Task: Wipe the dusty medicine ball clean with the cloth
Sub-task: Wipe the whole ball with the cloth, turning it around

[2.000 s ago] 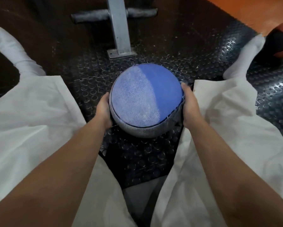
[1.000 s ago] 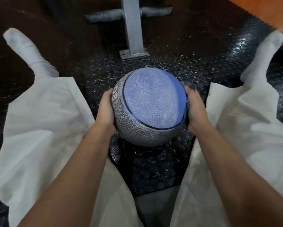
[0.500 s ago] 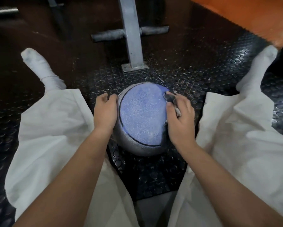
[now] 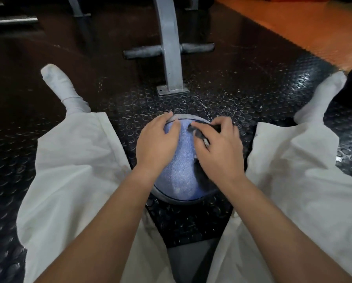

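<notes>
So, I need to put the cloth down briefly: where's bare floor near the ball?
Bare studded mat lies between the medicine ball and the grey post's foot plate, and again on the ball's near side, toward the lap. The flanks are crowded: trouser legs sit close, and the left hand and the right hand, holding the cloth, cover its top.

Wears loose, off-white trousers [image 4: 305, 180] of thin, creased fabric, baggy and wide over the left leg [image 4: 73, 170] and the right leg [image 4: 293, 152], with plain straight hems. Below the hems, white socks: left sock [image 4: 63, 88] wrinkled at the ankle and faintly smudged grey toward the toe, right sock [image 4: 322, 99] cleaner and smooth. Bare forearms from the lower edge of the view to the wrists; left hand [image 4: 156, 146] and right hand [image 4: 220, 154] bare too. Between the thighs, a patch of grey fabric [image 4: 191, 260], garment unclear.
</notes>
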Action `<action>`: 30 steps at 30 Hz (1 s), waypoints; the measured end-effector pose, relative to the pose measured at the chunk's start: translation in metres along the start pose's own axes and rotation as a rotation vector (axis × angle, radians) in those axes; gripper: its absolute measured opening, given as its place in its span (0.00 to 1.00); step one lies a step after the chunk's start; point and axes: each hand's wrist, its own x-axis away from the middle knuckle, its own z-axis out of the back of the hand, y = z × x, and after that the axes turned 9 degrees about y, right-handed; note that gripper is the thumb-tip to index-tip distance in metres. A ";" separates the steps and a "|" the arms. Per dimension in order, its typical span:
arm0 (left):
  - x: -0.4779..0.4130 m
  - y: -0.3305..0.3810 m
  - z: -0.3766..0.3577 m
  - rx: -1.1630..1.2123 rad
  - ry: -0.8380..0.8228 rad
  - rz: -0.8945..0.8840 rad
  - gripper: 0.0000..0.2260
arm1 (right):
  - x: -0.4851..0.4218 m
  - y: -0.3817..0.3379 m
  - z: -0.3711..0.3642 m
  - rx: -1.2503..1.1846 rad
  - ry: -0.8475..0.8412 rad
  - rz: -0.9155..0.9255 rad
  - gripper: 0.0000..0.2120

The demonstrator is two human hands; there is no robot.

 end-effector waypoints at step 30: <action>-0.002 0.012 -0.013 -0.040 -0.027 -0.076 0.18 | -0.021 0.014 0.013 0.010 -0.178 -0.130 0.14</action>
